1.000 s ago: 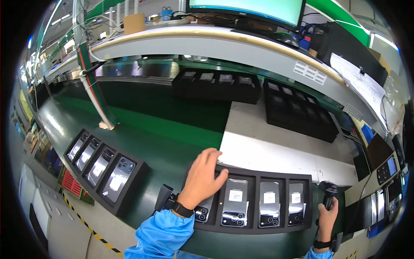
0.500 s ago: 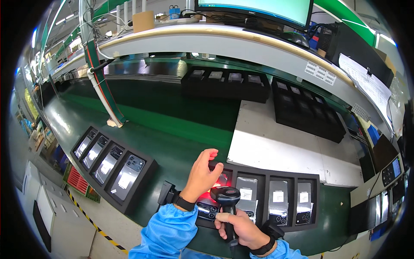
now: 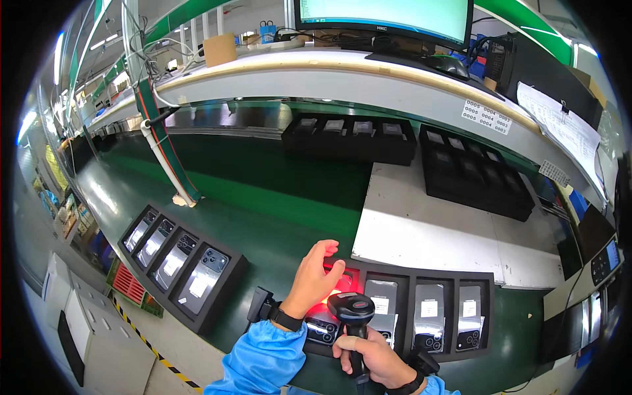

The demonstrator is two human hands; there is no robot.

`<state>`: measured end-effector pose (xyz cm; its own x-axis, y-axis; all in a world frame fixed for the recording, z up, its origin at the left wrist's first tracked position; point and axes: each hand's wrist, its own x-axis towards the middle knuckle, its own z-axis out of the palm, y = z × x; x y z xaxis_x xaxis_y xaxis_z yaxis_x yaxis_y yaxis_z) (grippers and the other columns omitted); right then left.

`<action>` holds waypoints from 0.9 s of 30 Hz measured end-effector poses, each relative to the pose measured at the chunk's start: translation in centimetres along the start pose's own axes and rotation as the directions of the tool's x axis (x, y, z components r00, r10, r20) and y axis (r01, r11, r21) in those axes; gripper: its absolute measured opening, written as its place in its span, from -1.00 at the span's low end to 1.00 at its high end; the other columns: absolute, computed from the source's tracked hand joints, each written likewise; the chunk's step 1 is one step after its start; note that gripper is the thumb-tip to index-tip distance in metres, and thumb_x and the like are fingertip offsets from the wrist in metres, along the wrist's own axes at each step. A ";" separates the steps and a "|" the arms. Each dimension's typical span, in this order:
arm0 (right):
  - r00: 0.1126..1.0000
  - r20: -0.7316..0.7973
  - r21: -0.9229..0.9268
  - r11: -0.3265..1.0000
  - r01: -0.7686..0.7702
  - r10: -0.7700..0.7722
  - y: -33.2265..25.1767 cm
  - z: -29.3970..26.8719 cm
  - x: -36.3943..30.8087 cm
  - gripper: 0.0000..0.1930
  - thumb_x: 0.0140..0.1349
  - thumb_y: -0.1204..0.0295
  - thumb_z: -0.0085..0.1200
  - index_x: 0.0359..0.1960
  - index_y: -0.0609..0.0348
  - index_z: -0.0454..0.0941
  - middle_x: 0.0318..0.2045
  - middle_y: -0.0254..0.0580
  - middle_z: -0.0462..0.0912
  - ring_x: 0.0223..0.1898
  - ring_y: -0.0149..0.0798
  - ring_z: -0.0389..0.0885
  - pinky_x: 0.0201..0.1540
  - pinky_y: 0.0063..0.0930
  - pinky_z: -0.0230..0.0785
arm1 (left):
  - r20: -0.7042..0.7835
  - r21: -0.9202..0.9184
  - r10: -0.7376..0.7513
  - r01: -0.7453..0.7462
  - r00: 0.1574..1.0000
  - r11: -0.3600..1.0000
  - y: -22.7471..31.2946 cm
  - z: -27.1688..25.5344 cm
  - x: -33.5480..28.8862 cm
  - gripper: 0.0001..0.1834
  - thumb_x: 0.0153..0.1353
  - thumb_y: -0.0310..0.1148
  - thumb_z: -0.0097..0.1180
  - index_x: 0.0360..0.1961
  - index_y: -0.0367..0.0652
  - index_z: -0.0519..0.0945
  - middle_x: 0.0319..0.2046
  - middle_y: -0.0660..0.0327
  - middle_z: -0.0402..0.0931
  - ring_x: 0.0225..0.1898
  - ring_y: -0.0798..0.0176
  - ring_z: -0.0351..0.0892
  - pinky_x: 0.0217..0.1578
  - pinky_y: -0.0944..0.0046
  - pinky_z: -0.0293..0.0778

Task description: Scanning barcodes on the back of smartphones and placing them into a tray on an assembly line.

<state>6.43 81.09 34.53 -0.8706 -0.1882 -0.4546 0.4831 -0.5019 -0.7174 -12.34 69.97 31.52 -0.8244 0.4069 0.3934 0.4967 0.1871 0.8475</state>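
Observation:
A black barcode scanner (image 3: 353, 308) is gripped in my right hand (image 3: 376, 355), its head over the left part of a black foam tray (image 3: 488, 289). Its red light falls on the leftmost smartphone (image 3: 322, 329) in the tray and on my left fingers. Beside that phone, my left hand (image 3: 316, 280) hovers with thumb and fingers apart, holding nothing that I can see. More smartphones lie in the other slots, among them one (image 3: 429, 316) with a white label. The scanner and my hands partly cover the leftmost phone.
Another foam tray with smartphones (image 3: 203, 280) lies at an angle on the left. Two black trays (image 3: 349, 148) (image 3: 477, 174) stand at the back, by a white board (image 3: 421, 224). A shelf above carries a monitor (image 3: 388, 20); a post (image 3: 158, 145) rises at left.
The view has shifted slightly, so the scene sits a little lower in the picture. Both hands and the scanner keep nearly the same place over the tray.

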 end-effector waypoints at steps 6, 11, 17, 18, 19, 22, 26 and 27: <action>0.999 0.034 -0.006 1.000 0.017 -0.016 0.2 0.6 -0.7 -0.68 0.34 0.42 0.20 -0.01 0.20 0.32 -0.38 -0.17 0.60 -0.52 -0.35 0.59 -0.47 -0.45 0.47 | 0.017 0.055 0.048 -0.049 0.999 0.997 -0.3 -0.1 0.0 -0.53 0.18 -0.40 0.26 0.10 -0.34 0.49 -0.06 -0.04 0.60 0.04 -0.02 0.61 0.15 0.10 0.46; 0.929 -0.201 -0.422 0.883 0.205 -0.312 -1.5 -1.4 -5.8 -0.68 0.25 0.35 0.32 -0.11 0.32 0.56 -0.50 -0.30 0.58 -0.53 -0.45 0.52 -0.49 -0.55 0.36 | 0.216 0.472 0.118 -0.209 0.969 0.856 0.1 -0.2 -0.7 -0.43 0.12 -0.18 0.28 0.15 -0.18 0.51 0.08 0.00 0.50 0.22 -0.12 0.42 0.35 -0.21 0.17; 0.569 -0.662 -0.571 0.820 0.039 -0.488 -4.0 -10.5 -13.3 -0.69 0.30 0.39 0.25 0.01 0.31 0.58 -0.36 -0.23 0.67 -0.41 -0.37 0.60 -0.34 -0.48 0.46 | 0.284 0.617 0.013 -0.193 0.959 0.763 0.7 -0.1 -1.5 -0.26 0.06 -0.03 0.32 0.25 -0.11 0.48 0.20 0.04 0.41 0.35 -0.06 0.28 0.34 -0.25 0.17; 0.404 -0.618 -0.747 0.665 -0.031 -0.675 -4.1 -12.3 -14.2 -0.67 0.29 0.39 0.26 0.01 0.35 0.59 -0.28 -0.13 0.71 -0.31 -0.30 0.64 -0.23 -0.41 0.49 | 0.294 0.610 0.018 -0.202 0.956 0.767 0.7 0.0 -1.5 -0.23 0.04 0.00 0.33 0.26 -0.11 0.47 0.21 0.03 0.40 0.36 -0.08 0.27 0.33 -0.24 0.18; 0.240 -0.501 -0.865 0.481 -0.140 -0.831 -3.8 -14.1 -15.1 -0.65 0.28 0.39 0.26 0.02 0.38 0.59 -0.21 -0.03 0.74 -0.21 -0.22 0.68 -0.12 -0.35 0.52 | 0.297 0.613 0.037 -0.220 0.954 0.759 0.7 0.0 -1.5 -0.20 0.02 0.03 0.34 0.28 -0.11 0.47 0.22 0.03 0.40 0.36 -0.09 0.26 0.33 -0.22 0.19; 0.112 -0.513 -0.823 0.451 -0.345 -0.851 -2.9 -20.3 -18.4 -0.53 0.25 0.34 0.30 0.11 0.42 0.56 -0.04 0.18 0.72 -0.02 -0.01 0.69 0.09 -0.23 0.46 | 0.304 0.617 0.026 -0.218 0.952 0.756 0.6 0.0 -1.4 -0.17 0.00 0.04 0.33 0.30 -0.08 0.45 0.24 0.04 0.38 0.38 -0.10 0.24 0.32 -0.21 0.20; -0.066 -0.351 -0.857 0.349 -0.379 -0.934 -0.5 -30.6 -19.2 -0.62 0.22 0.39 0.24 -0.01 0.38 0.53 -0.25 0.03 0.64 -0.31 -0.12 0.58 -0.20 -0.30 0.38 | 0.309 0.617 0.003 -0.203 0.951 0.761 0.5 0.0 -1.4 -0.15 0.01 0.01 0.31 0.33 -0.05 0.40 0.25 0.06 0.38 0.39 -0.07 0.22 0.32 -0.20 0.18; -0.151 -0.111 -0.900 0.164 -0.403 -0.982 -0.1 -33.1 -18.3 -0.73 0.21 0.52 0.17 -0.09 0.35 0.47 -0.41 -0.18 0.57 -0.60 -0.40 0.50 -0.55 -0.43 0.36 | 0.314 0.611 -0.005 -0.198 0.949 0.767 0.5 0.0 -1.3 -0.14 0.00 0.01 0.31 0.34 -0.05 0.39 0.25 0.07 0.38 0.39 -0.05 0.22 0.32 -0.20 0.18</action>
<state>25.39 112.56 25.47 -0.3324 0.6152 0.7149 0.5143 0.7536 -0.4094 -11.01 69.56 31.37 -0.6998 0.6664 0.2572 0.7099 0.6088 0.3541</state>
